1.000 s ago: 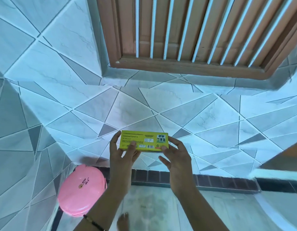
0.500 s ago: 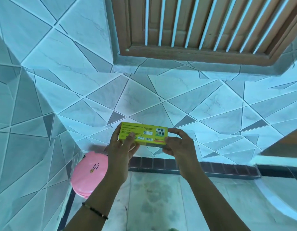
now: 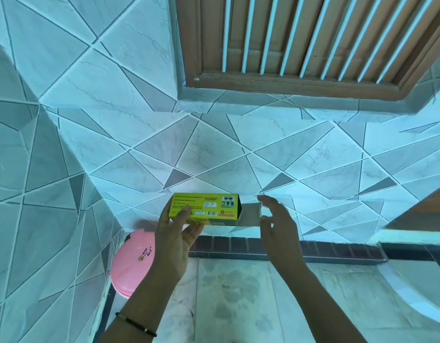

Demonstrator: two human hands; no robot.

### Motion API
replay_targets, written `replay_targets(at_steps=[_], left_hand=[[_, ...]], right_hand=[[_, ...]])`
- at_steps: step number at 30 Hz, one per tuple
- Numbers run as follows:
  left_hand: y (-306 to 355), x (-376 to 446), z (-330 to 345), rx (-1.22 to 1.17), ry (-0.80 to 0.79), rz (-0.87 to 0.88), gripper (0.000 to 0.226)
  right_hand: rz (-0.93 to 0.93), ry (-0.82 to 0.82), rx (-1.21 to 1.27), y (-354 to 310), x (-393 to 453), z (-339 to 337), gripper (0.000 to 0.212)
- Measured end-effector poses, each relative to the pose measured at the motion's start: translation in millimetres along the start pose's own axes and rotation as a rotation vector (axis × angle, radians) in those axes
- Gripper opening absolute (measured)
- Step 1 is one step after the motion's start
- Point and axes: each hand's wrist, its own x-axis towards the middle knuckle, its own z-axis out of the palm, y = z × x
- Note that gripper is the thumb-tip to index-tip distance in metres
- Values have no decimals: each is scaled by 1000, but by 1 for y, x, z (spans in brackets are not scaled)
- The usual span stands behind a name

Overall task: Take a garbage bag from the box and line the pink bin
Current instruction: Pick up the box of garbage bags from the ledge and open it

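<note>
Now box (image 3: 204, 209) lies left-right, clamped in left hand (image 3: 175, 233); open flap (image 3: 251, 215) at right end. Right hand (image 3: 278, 225) nearer opening, fingers apart, perhaps touching flap. Bag unseen.

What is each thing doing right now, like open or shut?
Box: held up level, right end flap open.
Left hand: gripping the box.
Right hand: open, fingertips at the flap.
Pink bin: on the floor in the corner, lid shut.
Window: slats look shut.
</note>
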Motion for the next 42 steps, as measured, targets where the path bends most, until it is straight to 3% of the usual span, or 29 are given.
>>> replay_targets(at_steps=[4,7,11,18,22,27,31,34,37,42], left_hand=[[3,3,0,-12,-2,-5,46],[5,5,2,-18,-6,-8,45],[5,7,2,-23,-5,-1,45],[0,6,3,-17,-25,4,42],[7,0,11,34,-27,16,37],[29,-12,37,280,-94,183,44],[46,-19,58,493,-165,331,49],[49,-16,62,478,-147,353,47],[50,-13,64,393,-138,308,45],[58,10,65,291,-75,273,48]], right_hand=[[-394,84,-329,3,-6,5,58],[-469,79,-377,0,-7,11,52],[-453,74,-283,-1,-11,11,20],[-115,-42,78,-8,-10,6,21],[103,-131,261,-3,-6,5,37],[346,-286,905,7,-3,4,43],[448,-344,1315,11,1,7,76],[477,-344,1406,10,5,5,69],[498,-309,1364,7,10,2,33],[432,-166,1316,17,34,-15,43]])
